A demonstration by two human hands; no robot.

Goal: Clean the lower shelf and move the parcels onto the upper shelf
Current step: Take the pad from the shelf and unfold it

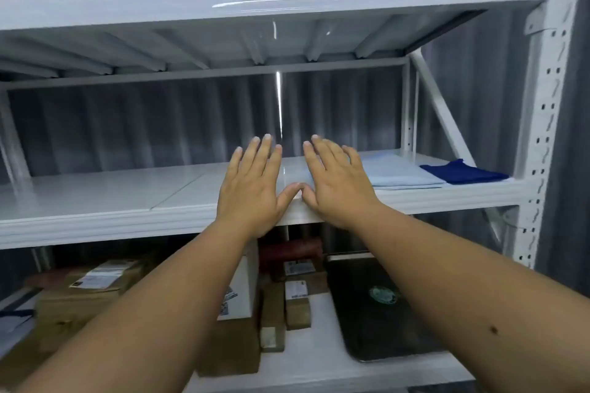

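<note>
Head view, looking forward and down at a white metal rack. At lower left, on the lower shelf [319, 370], stand the parcels: a labelled brown carton [86, 293] at far left, a white box [239, 290] largely hidden behind the left forearm, and small upright cartons [297, 306] beside it. None of them is in hand. At centre, the left hand [249, 188] and the right hand [338, 185] are held flat, fingers straight and spread, thumb tips touching, over the front edge of the upper shelf [95, 198]; both are empty. Whether the palms rest on the shelf or hover just above it cannot be told. The pose probably marks a start, as no parcel is lifted and no cloth taken up. Right of the hands, on the upper shelf, lie a folded light blue cloth [399, 175] and a dark blue cloth [463, 172], likely placed there for wiping. Below them, a black bag [383, 306] lies on the lower shelf. The parcels and bag cover the surface to be cleaned, and the upper shelf's front edge overhangs it.
</note>
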